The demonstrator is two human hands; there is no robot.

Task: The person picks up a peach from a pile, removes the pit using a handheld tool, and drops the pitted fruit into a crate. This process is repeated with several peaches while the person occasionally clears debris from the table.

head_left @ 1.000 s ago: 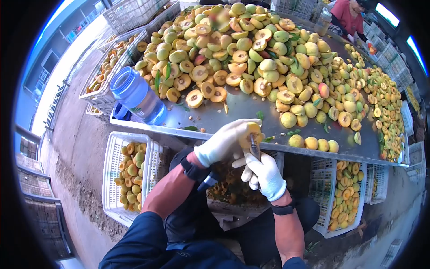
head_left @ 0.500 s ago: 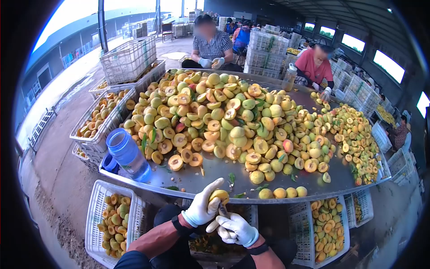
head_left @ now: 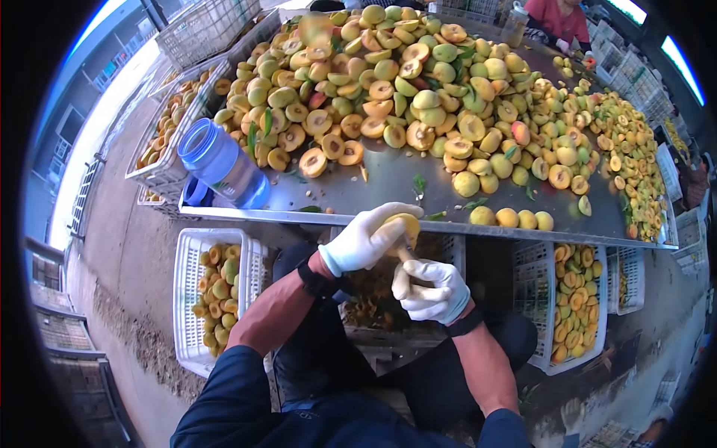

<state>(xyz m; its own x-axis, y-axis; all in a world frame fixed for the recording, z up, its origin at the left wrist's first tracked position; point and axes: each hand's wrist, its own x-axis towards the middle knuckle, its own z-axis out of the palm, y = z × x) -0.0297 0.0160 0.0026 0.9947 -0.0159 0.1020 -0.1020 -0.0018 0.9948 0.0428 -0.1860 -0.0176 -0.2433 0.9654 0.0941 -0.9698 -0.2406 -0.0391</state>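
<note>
My left hand (head_left: 364,239), in a white glove, grips a yellow peach (head_left: 404,226) just below the table's front edge. My right hand (head_left: 429,290), also gloved, is closed around a small pitting tool (head_left: 405,254) whose tip meets the underside of the peach. Both hands hover over a crate of pits and scraps (head_left: 377,299) between my knees. A large heap of whole and halved peaches (head_left: 403,97) covers the metal table (head_left: 388,187) in front of me.
A blue plastic water jug (head_left: 218,166) stands at the table's near left corner. White crates of halved peaches sit on the floor at left (head_left: 213,295) and right (head_left: 571,310). Another person in red (head_left: 556,19) works at the far side.
The camera has tilted down again and the hands sit higher in view. My right hand has turned so the tool now points up into the peach from below.
</note>
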